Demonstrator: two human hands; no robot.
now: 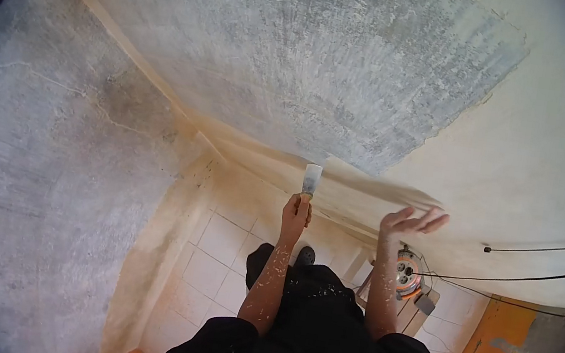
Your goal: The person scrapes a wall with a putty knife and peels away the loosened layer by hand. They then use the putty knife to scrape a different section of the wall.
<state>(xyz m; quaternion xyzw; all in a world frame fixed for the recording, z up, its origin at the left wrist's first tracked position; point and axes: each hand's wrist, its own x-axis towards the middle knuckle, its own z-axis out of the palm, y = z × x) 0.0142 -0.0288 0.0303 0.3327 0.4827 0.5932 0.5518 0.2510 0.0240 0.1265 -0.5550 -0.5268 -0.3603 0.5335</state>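
Observation:
My left hand is shut around the handle of a scraper. Its wide metal blade points up and touches the cream-painted wall, just below a large patch scraped down to grey plaster. My right hand is raised beside it with fingers spread, holding nothing, close to the same wall. Both forearms are speckled with white flecks. My black shirt fills the bottom of the view.
An orange cable reel sits on a small stand at my right. Black cables run from it along the wall. White floor tiles lie below, with a grey bare wall on the left and an orange frame at lower right.

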